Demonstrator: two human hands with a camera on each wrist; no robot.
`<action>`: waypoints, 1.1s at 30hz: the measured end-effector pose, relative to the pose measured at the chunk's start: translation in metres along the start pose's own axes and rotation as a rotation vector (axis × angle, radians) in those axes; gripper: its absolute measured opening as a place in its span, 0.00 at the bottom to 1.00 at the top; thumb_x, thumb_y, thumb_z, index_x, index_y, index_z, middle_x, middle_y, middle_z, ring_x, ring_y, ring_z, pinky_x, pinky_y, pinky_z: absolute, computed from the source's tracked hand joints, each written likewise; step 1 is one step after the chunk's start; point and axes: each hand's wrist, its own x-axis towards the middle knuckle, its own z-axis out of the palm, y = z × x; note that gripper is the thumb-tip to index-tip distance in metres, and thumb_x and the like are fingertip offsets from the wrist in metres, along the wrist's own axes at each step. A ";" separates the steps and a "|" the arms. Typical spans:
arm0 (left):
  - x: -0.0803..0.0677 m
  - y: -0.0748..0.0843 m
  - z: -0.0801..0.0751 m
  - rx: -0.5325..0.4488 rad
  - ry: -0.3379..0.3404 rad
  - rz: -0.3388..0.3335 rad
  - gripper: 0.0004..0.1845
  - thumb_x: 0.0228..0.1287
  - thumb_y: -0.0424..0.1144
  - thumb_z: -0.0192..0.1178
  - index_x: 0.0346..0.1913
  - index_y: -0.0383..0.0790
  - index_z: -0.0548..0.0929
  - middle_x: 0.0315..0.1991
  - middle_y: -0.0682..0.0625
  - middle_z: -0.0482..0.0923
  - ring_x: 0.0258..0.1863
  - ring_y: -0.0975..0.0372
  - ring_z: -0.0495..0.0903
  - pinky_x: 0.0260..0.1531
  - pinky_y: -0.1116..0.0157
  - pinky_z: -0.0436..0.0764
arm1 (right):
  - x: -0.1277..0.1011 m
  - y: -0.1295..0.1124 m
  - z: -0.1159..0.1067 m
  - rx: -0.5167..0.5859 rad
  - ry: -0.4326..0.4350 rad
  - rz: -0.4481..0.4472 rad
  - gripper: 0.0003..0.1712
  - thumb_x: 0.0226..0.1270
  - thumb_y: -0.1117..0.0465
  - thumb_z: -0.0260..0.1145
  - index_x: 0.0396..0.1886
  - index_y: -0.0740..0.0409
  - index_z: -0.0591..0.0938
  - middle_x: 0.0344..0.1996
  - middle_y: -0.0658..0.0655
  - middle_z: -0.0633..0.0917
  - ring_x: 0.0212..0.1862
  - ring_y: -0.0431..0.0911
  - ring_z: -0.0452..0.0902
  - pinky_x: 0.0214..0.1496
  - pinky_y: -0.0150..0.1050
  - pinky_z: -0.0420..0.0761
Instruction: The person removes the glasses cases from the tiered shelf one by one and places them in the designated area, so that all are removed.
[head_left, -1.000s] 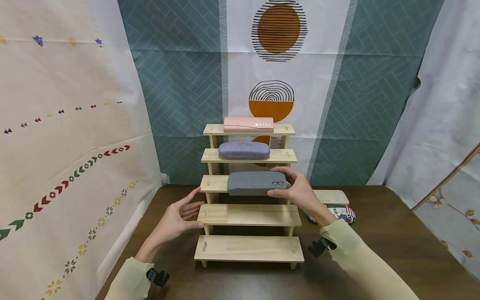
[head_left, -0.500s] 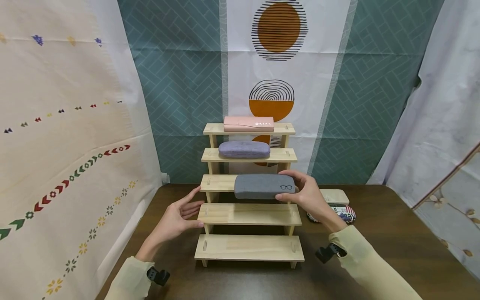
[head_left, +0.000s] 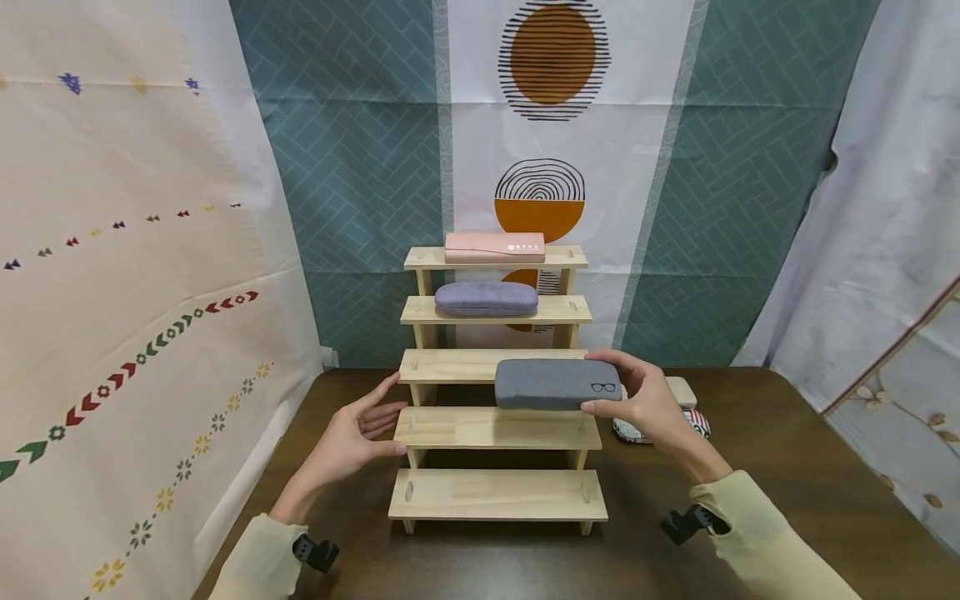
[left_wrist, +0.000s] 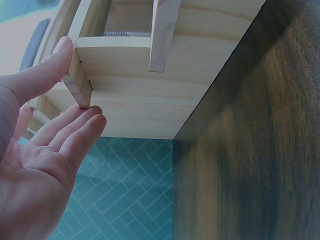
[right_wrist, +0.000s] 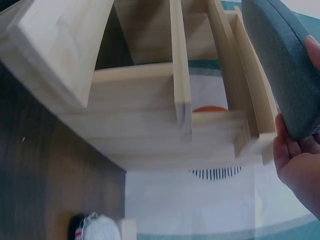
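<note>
**Grey case held off the rack's right side**

The right hand grasped the grey glasses case by its right end, thumb below and fingers over the top, holding it in front of the wooden rack's middle step, toward the right. The left hand, fingers straight and relaxed, touched the rack's left edge.

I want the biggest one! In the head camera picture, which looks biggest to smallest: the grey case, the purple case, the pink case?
1. grey case, though it is nearest the camera.
2. and 3. purple case and pink case look alike.
</note>
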 end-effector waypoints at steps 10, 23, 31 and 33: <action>0.001 -0.001 0.000 -0.003 -0.003 0.008 0.59 0.52 0.25 0.81 0.84 0.51 0.61 0.69 0.31 0.74 0.68 0.41 0.76 0.63 0.45 0.77 | -0.024 0.001 -0.028 -0.062 0.018 -0.024 0.35 0.61 0.75 0.77 0.69 0.69 0.76 0.49 0.58 0.83 0.43 0.46 0.82 0.40 0.34 0.86; 0.001 -0.002 0.000 0.003 -0.002 0.014 0.59 0.52 0.25 0.81 0.84 0.52 0.61 0.68 0.30 0.74 0.67 0.41 0.76 0.63 0.45 0.77 | -0.054 0.007 -0.058 -0.139 0.045 -0.007 0.36 0.62 0.76 0.76 0.70 0.66 0.76 0.51 0.53 0.84 0.43 0.45 0.83 0.42 0.35 0.86; 0.001 -0.002 0.000 0.008 -0.002 0.015 0.59 0.51 0.25 0.81 0.84 0.52 0.61 0.68 0.31 0.75 0.67 0.41 0.77 0.63 0.49 0.79 | -0.074 0.018 -0.084 -0.106 0.030 -0.013 0.37 0.62 0.80 0.73 0.72 0.68 0.74 0.54 0.51 0.84 0.45 0.43 0.84 0.44 0.33 0.86; 0.001 -0.002 0.000 0.002 -0.002 0.014 0.59 0.51 0.25 0.81 0.84 0.52 0.62 0.68 0.31 0.75 0.67 0.41 0.77 0.63 0.48 0.78 | -0.079 0.021 -0.090 -0.085 0.029 -0.007 0.37 0.61 0.81 0.72 0.71 0.70 0.74 0.53 0.52 0.85 0.45 0.43 0.84 0.43 0.33 0.86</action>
